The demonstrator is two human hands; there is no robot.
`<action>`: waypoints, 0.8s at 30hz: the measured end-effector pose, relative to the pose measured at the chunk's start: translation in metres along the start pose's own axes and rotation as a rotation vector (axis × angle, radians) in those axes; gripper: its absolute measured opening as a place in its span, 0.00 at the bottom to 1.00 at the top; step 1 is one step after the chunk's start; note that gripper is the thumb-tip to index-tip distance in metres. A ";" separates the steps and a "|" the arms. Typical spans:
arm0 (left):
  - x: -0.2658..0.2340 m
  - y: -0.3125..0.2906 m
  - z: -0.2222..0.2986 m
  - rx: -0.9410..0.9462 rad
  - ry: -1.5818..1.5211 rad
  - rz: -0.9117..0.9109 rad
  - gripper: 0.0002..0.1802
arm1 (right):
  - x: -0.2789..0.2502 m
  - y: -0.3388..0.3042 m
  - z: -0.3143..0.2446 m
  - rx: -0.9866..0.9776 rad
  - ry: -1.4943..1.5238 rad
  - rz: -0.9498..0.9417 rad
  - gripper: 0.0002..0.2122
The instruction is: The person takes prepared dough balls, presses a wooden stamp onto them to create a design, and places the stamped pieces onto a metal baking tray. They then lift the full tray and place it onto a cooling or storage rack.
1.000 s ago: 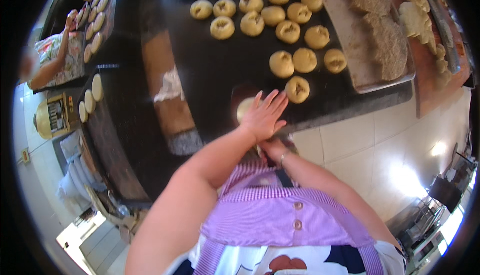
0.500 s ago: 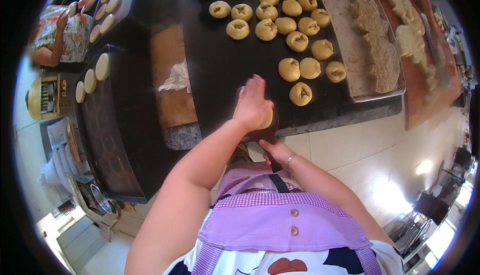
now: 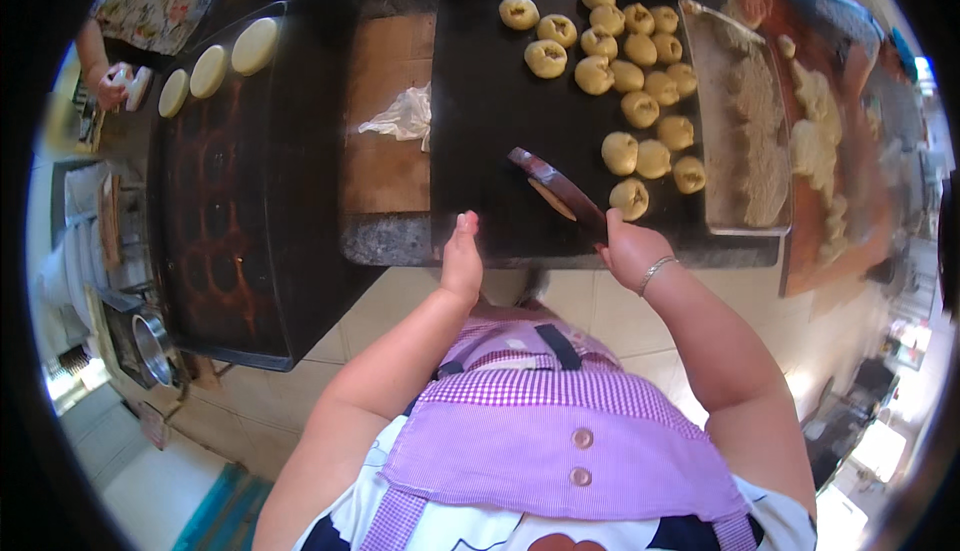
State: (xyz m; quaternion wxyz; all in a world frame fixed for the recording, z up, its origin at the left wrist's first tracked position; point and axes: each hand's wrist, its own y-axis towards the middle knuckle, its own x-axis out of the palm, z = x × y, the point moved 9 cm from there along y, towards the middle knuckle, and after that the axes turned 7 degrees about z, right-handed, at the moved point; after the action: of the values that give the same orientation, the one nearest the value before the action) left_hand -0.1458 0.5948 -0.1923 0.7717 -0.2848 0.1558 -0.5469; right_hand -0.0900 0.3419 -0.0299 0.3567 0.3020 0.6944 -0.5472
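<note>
**Right hand [image 3: 638, 251] holding a flat, dark reddish-brown paddle [image 3: 574, 201] on edge**

We are watching the right hand gripping the paddle by its handle end, fingers wrapping round it, the arm reaching forward. A flat, pale-yellow dough disc [image 3: 552, 201] is lying against the paddle's left face, above the black tabletop [image 3: 475, 131]; whether it is touching the table, we cannot tell. The left hand [image 3: 463, 259] is standing upright at the table's near edge, empty, fingers straight and seemingly together. Half a second ago it was covering disc and paddle; now the hands are standing apart. We are seeing round, yellow filled dough balls [image 3: 627, 76] sitting beyond the paddle.
</note>
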 end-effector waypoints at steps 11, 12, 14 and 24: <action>0.127 -0.016 0.004 -0.654 -0.846 -0.267 0.52 | 0.022 0.005 -0.001 0.064 -0.054 -0.081 0.13; 0.129 -0.013 0.005 -0.608 -0.874 -0.300 0.52 | 0.013 0.018 0.010 0.020 -0.089 -0.001 0.16; 0.117 -0.004 0.002 -0.621 -0.831 -0.262 0.46 | 0.009 0.017 0.001 0.053 -0.075 -0.061 0.17; -0.113 -0.054 0.223 -0.038 -0.918 -0.160 0.24 | 0.045 0.000 0.014 0.194 0.071 -0.016 0.25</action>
State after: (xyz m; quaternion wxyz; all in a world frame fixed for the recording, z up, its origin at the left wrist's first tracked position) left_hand -0.1030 0.7471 0.0084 0.7109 -0.5227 -0.2140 -0.4190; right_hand -0.1126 0.3299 -0.0688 0.2965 0.3487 0.6528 -0.6036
